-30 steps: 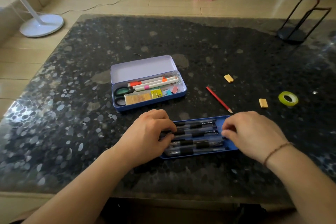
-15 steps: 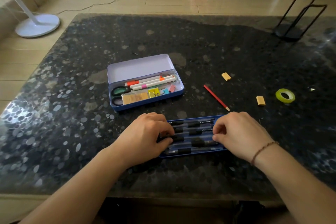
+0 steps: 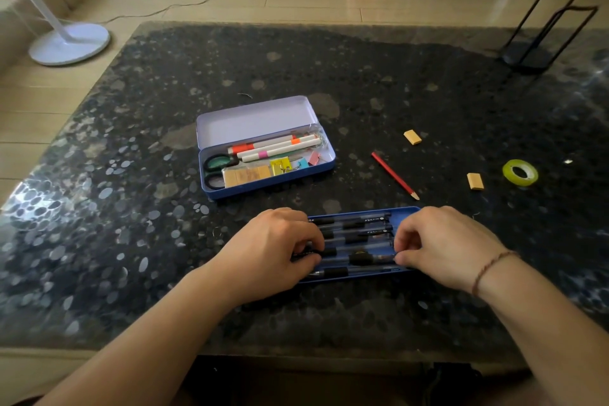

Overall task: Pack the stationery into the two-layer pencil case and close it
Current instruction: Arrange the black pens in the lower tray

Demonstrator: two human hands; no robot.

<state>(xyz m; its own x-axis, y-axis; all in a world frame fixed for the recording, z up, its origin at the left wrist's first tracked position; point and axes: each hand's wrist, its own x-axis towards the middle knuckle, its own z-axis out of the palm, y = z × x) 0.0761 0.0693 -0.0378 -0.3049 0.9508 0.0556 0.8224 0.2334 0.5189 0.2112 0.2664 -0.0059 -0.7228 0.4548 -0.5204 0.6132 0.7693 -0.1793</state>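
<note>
On the speckled, glossy dark stone worktop [image 3: 131, 241], the open metal pencil case [image 3: 263, 155] lay toward the left, its pale lid flat behind a blue rectangular base holding green-handled scissors [image 3: 216, 163], white markers [image 3: 280, 147] and small clips. Nearer, the left hand [image 3: 273, 254] curled its fingers [image 3: 309, 249] onto the left ends of slim black pens [image 3: 356, 234] lying side by side in a shallow blue tray [image 3: 362, 212]. The right hand [image 3: 441, 247] pinched a pen's right end. Beyond lay a red pencil [image 3: 393, 175], two tan rectangular erasers [image 3: 412, 137], and a yellow-green tape ring [image 3: 520, 172].
</note>
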